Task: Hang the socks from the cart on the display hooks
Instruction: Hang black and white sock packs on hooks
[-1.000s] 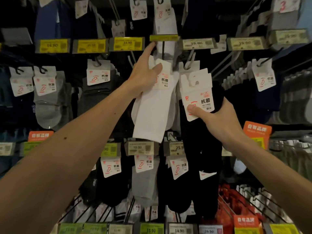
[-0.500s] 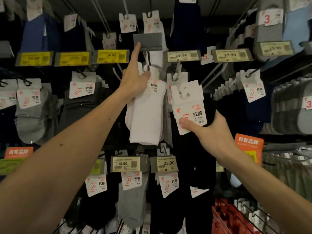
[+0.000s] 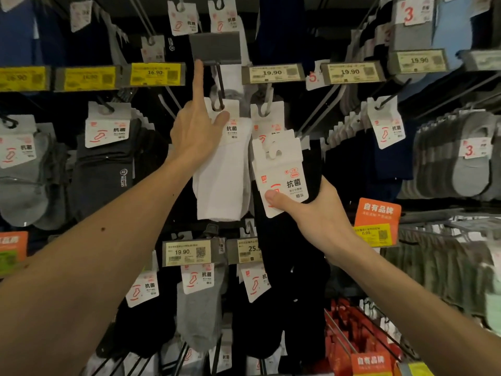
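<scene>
Racks of socks fill a dim shop wall, hanging from metal hooks with yellow price tags (image 3: 156,74) and pale ones clipped along the rails. An orange sign (image 3: 378,210) sticks out at the right, and a pack of grey socks (image 3: 198,316) hangs lower down in the middle.

From the head camera, both bare arms reach up at the display. The left hand (image 3: 195,137) is raised, its forefinger straight and touching the lower edge of a grey tag holder (image 3: 215,47), which is tipped up above a hook (image 3: 220,85). The thumb lies against the card of the white socks (image 3: 225,180), which hang on that hook. The other fingers are hidden behind the hand, so I cannot tell whether it pinches the card or only touches it.

The right hand (image 3: 317,213) grips the black socks (image 3: 314,169) just beside the white pack, to its right and a little lower. The thumb presses on the front of the white card and the fingers wrap round the back. The hanging hole of that card is free, below the neighbouring hooks and not on any of them.
</scene>
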